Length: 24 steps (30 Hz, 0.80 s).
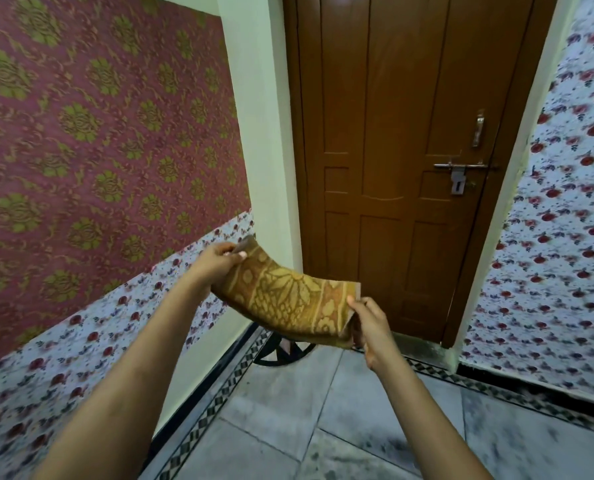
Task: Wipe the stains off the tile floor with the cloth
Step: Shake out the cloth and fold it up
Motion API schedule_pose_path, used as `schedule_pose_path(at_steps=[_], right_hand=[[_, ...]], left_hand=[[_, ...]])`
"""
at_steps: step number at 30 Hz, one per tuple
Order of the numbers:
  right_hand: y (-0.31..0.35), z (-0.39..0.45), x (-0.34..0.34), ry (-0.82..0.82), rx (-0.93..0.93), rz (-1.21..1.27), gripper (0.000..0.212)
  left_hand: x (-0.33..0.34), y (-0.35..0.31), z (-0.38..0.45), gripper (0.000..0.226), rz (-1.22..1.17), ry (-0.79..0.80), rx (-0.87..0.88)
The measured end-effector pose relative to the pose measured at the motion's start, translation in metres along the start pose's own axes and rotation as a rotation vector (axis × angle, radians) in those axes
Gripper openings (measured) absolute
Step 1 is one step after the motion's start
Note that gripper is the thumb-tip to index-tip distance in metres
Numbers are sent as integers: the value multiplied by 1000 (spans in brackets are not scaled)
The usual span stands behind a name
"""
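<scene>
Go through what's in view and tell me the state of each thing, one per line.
cloth: held up off the floor, stretched between both hands
left hand: pinches the cloth's upper left end
right hand: pinches the cloth's right end
door: closed
sliding bolt: appears slid toward the frame
tile floor: dark smudges, not yet wiped

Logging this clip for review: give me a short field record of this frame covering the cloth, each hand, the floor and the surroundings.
cloth: yellow-brown patterned cloth, stretched in the air between both hands
left hand: left hand pinches the cloth's upper left end
right hand: right hand pinches its lower right end
floor: grey tile floor with dark smudges, not touched by the cloth
surroundings: closed brown door with a latch; patterned walls
wiping: not begun
</scene>
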State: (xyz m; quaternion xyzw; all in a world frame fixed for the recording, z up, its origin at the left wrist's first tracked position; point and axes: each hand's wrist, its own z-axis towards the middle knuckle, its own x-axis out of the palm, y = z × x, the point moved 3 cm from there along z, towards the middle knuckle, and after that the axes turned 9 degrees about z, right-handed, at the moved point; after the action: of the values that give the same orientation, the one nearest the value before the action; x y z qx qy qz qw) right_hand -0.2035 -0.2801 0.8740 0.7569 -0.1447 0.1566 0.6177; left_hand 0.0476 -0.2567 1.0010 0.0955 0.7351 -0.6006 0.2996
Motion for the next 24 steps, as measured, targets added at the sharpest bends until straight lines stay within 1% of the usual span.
schedule_pose_path(at_steps=[2,4,8,10,12,13,14,16,17,19,20,21,22,23,24], right_hand=[[8,-1,7,-3,-102,-200,15],[14,-3,17,19,-178,-316,14],[13,-13,40,68,-278,-469,11],[12,-17,49,58,-331,-545,12],[11,-19,55,49,-331,-564,16],[11,-20,56,58,-292,-523,19],[11,-21,56,81,-220,-429,23],[13,-26,56,183,-42,-197,35],[13,-27,55,233,24,-123,43],[14,-26,51,300,107,-10,54],[15,-25,50,314,132,46,56],[15,-25,49,309,130,98,56],[16,-23,47,280,82,127,54],[17,-24,44,234,6,114,48],[20,-24,38,136,-88,59,40]], left_hand=[[17,14,-2,17,-47,20,-35],[37,24,-7,19,-108,45,-50],[78,28,-21,13,-198,128,-53],[94,24,-28,17,-253,146,-48],[105,19,-33,20,-307,159,-27],[107,17,-34,22,-333,166,-22],[108,17,-37,22,-351,175,-20],[107,19,-38,23,-374,186,-11],[107,21,-38,26,-365,198,-9],[106,25,-37,32,-331,204,-14],[105,26,-36,29,-339,191,-26],[104,27,-36,25,-373,175,-45],[103,28,-35,19,-409,164,-69],[101,29,-34,13,-453,157,-98],[98,30,-34,11,-511,160,-128]])
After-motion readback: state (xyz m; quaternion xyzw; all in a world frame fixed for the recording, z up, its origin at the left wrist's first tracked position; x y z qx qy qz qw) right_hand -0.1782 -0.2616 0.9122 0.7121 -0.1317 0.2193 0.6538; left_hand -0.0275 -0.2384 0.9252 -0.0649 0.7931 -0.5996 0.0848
